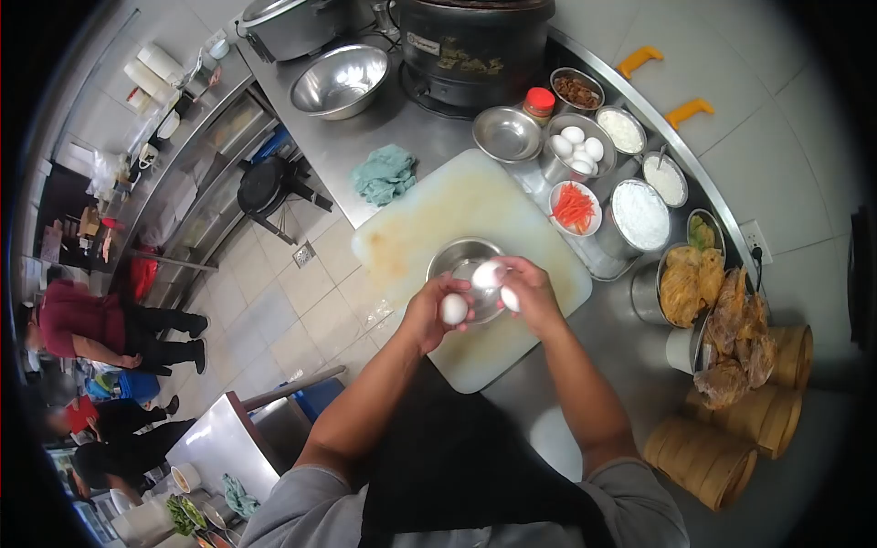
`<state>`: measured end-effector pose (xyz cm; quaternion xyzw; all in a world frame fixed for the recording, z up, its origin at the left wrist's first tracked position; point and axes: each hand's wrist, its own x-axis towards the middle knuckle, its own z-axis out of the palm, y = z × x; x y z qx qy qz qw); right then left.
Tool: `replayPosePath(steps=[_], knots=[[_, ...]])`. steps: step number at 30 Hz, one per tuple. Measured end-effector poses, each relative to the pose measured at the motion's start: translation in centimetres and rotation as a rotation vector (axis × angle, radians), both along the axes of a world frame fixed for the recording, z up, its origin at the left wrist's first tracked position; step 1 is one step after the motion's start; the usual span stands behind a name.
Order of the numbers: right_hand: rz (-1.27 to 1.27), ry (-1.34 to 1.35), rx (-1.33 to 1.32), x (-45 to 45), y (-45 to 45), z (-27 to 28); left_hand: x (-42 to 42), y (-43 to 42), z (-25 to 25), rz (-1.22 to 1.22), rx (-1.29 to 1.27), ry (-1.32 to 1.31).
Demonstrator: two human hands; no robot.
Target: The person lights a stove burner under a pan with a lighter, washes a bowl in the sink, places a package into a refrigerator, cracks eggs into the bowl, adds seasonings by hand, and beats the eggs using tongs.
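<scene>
Both my hands are over a small metal bowl (442, 263) on the pale, stained cutting board (420, 215). A white egg (453, 309) sits in my left hand (433, 315), its fingers curled round it. My right hand (533, 294) has its fingers closed on two white eggs, one upper egg (488, 275) over the bowl and one lower egg (510, 299) near the palm. The fingertips of my left hand are close to the upper egg; whether they touch it I cannot tell. The hands partly hide the bowl's inside.
Behind the board stand an egg bowl (575, 151), a red-strip bowl (575, 209), white-powder containers (641, 216) and an empty metal bowl (507, 134). A green cloth (385, 174) lies at the back left. Bamboo steamers (702, 461) are at right. People (84, 320) stand at far left.
</scene>
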<state>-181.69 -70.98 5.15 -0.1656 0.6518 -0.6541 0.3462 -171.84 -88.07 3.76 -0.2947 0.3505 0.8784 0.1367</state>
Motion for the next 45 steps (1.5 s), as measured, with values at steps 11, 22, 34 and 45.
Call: replayPosePath(steps=[11,22,34,45], knots=[[-0.370,0.141,0.653,-3.7,6.9,-4.9,-0.4,-2.8,0.9,-0.011,-0.146,0.164],[-0.632,-0.178,0.323,-3.6,7.4,-4.1,-0.4,-1.3,1.4,-0.002,-0.188,0.203],[-0.314,0.199,-0.066,3.3,1.3,-2.0,-0.6,0.5,-0.1,0.011,-0.163,0.190],[-0.370,0.698,-0.101,5.1,-0.9,-1.0,-0.2,1.0,0.5,0.016,-0.010,0.285]])
